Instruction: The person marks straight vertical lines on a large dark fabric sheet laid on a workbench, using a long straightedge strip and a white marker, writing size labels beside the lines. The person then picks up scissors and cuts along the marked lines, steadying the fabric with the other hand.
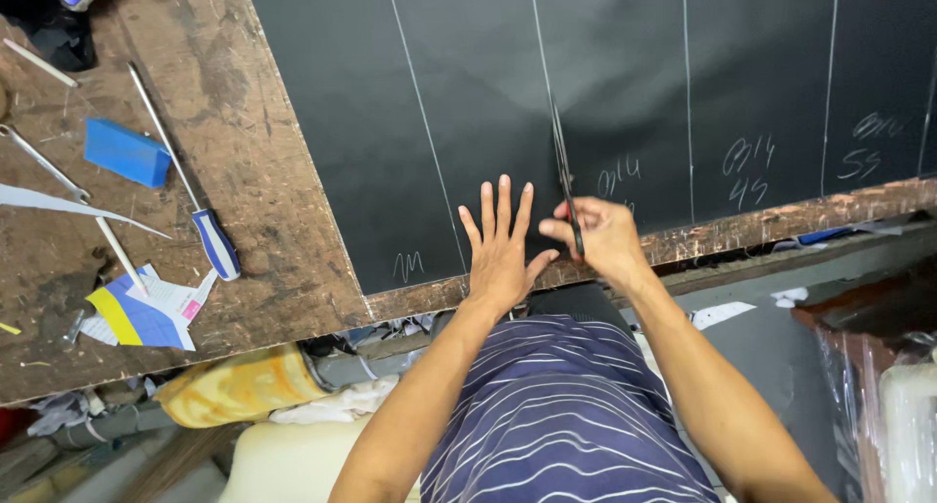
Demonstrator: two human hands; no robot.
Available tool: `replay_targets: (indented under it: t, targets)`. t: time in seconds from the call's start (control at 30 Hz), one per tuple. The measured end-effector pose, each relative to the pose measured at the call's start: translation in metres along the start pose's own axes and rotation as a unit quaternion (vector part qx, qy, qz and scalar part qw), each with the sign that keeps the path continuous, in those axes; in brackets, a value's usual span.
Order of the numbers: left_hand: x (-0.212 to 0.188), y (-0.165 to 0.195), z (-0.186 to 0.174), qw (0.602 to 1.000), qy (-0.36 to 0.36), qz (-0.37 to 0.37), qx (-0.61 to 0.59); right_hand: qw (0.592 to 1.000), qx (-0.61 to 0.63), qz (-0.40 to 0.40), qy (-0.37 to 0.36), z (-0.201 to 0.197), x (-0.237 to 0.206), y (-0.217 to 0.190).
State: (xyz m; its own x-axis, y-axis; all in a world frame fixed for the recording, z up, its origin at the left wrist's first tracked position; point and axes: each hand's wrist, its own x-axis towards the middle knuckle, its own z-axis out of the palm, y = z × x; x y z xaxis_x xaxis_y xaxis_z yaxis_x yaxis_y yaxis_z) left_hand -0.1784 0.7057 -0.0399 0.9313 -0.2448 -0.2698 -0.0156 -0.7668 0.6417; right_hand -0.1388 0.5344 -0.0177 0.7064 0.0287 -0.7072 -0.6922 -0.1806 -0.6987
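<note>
Left hand (500,252) lies spread flat on black cloth (625,83); right hand (603,238) grips scissors (565,171) along a chalk line.

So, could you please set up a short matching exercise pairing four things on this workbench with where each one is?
Things:
1. left hand
2. scissors
3. screwdriver
4. blue block

Places:
A. lying on bare wood, blue-and-white handle toward the person
B. on a chalk line, held by the right hand
C. spread flat on the black fabric
D. left of the screwdriver's shaft

Pairs: 1-C, 2-B, 3-A, 4-D
</note>
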Motion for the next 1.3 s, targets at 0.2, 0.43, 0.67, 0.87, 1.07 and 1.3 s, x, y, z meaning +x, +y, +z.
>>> replay_targets:
  t: [0.2, 0.43, 0.67, 0.87, 1.07, 1.3]
  targets:
    - [0.003, 0.001, -0.005, 1.0, -0.019, -0.015, 0.007, 1.0, 0.017, -0.004, 0.0, 0.003, 0.019, -0.022]
    - [0.003, 0.001, -0.006, 1.0, -0.021, -0.02, 0.004, 0.999, -0.004, -0.031, 0.01, 0.009, 0.061, -0.064]
    - [0.005, 0.0, -0.007, 0.999, -0.029, -0.027, 0.002, 0.999, 0.011, -0.046, -0.004, 0.012, 0.08, -0.091]
    - [0.006, -0.001, -0.008, 1.0, -0.012, -0.022, 0.005, 0.998, -0.005, -0.063, -0.002, 0.017, 0.109, -0.133]
    - [0.008, -0.001, -0.01, 0.999, -0.023, -0.03, -0.001, 0.998, -0.004, -0.061, 0.002, 0.022, 0.117, -0.157]
    - [0.01, 0.0, -0.012, 0.999, -0.033, -0.033, -0.007, 0.997, -0.02, -0.073, 0.005, 0.023, 0.137, -0.191]
